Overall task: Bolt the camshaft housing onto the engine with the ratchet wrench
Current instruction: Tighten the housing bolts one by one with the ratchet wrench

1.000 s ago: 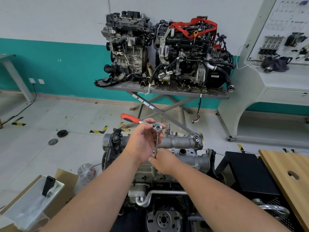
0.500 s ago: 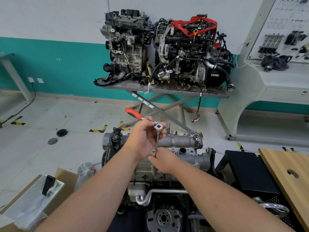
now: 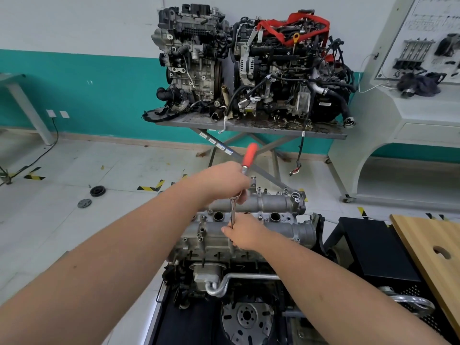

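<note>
Nearest, engine (image 3: 239, 290) on a black stand, flywheel facing the camera. Housing (image 3: 278, 205) seated on top of the engine, grey, with open round holes. Right hand (image 3: 245, 236) pinching the lower end of the extension (image 3: 233, 212), which stood upright over the housing. Left hand (image 3: 224, 181) gripping the ratchet (image 3: 249, 155) near its head, red handle pointing up and away. Beyond, two engines (image 3: 249, 66) on a steel table (image 3: 251, 125) against the teal wall.
</note>
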A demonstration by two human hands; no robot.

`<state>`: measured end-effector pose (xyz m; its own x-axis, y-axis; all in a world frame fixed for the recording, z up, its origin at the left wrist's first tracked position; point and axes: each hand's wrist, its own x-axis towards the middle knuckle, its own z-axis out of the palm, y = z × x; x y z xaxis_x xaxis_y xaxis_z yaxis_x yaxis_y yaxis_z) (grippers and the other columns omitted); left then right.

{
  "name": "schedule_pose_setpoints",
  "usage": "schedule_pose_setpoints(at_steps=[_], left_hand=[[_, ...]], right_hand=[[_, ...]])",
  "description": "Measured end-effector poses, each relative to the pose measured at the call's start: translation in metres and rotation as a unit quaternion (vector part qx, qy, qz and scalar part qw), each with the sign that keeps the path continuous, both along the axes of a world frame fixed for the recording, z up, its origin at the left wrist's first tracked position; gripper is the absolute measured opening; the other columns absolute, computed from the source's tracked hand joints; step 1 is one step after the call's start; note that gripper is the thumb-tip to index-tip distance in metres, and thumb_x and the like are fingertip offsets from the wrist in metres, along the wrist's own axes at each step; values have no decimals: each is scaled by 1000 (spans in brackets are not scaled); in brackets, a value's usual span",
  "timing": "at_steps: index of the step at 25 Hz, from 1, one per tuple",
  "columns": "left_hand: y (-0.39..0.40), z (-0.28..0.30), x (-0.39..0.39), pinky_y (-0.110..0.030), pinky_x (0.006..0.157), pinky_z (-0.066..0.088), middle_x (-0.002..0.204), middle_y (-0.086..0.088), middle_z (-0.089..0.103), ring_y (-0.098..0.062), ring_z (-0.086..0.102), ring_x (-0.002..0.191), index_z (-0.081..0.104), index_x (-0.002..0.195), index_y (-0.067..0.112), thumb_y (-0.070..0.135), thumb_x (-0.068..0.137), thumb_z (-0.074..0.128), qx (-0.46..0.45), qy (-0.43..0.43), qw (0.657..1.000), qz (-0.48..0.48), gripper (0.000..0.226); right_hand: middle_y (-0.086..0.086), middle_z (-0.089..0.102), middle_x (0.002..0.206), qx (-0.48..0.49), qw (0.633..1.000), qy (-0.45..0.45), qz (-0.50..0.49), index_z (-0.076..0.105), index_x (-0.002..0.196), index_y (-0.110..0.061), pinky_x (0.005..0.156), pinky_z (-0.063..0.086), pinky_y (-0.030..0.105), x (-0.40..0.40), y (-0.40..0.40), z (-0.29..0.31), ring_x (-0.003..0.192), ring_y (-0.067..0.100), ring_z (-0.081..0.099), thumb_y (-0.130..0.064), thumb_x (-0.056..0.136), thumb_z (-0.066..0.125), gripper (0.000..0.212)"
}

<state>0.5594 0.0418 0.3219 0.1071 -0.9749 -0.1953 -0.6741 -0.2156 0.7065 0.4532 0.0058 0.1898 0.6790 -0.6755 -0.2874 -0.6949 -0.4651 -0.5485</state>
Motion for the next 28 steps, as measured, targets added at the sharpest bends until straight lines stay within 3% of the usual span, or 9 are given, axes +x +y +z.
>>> schedule_pose_setpoints(at_steps=[3,5,9,11,14,18,23,26,28], left_hand=[[0,6,-5,-32,63,39,79,7,55,-12,52,69,47,87,24,42,101,44,-80,-400,901,-149,23],[7,-2,-1,-36,74,41,83,10,44,-13,47,79,52,90,27,53,100,41,-191,-493,827,-189,30],[23,-41,11,-37,65,46,82,-5,57,-26,56,78,63,68,9,48,91,53,-433,-335,829,-116,46],[24,-55,10,-36,75,46,97,-10,61,-25,55,88,65,75,5,46,93,50,-433,-190,880,-35,47],[23,-65,-4,-29,88,48,107,-8,66,-16,61,99,66,102,8,40,98,41,-371,69,926,37,41],[21,-63,-25,-33,71,45,79,-7,70,-19,64,70,69,92,24,47,105,32,-196,517,821,146,45],[12,-43,-10,-32,63,52,61,-7,63,-23,64,56,58,86,16,36,100,50,-64,491,854,162,27],[7,-27,-1,-42,81,54,65,-8,69,-30,73,71,56,82,14,29,96,49,0,333,935,124,22],[6,-12,1,-34,67,52,71,-8,72,-26,72,71,59,83,12,26,94,49,36,197,978,59,21]], right_hand=[[5,58,67,22,999,-22,-10,47,71,-16,67,47,36,1,-1,-4,69,23,61,-30,98,52,31],[8,68,68,39,999,-11,-17,56,77,-9,67,51,36,1,-4,-7,69,26,67,-38,98,52,37],[0,72,64,51,998,-33,2,65,75,-17,52,50,23,-6,-6,-9,49,6,62,-49,97,55,40],[-3,72,76,33,997,-34,56,64,84,-21,57,49,21,-5,-8,0,58,0,64,-41,97,54,26],[10,70,90,-12,996,27,85,67,97,-6,74,55,41,4,-16,19,84,26,67,-24,92,52,24],[14,58,76,0,993,59,104,59,77,-6,63,44,39,0,-15,31,67,21,49,-11,89,47,18],[5,53,61,42,996,19,80,50,64,-12,49,37,28,-8,-12,25,49,13,44,-18,89,49,26],[-7,68,66,72,991,39,105,71,76,-14,45,44,15,-17,-15,26,55,6,60,-22,92,56,23],[-4,71,86,92,995,-8,44,70,87,-18,66,52,18,-19,-20,32,81,15,66,-13,91,59,13]])
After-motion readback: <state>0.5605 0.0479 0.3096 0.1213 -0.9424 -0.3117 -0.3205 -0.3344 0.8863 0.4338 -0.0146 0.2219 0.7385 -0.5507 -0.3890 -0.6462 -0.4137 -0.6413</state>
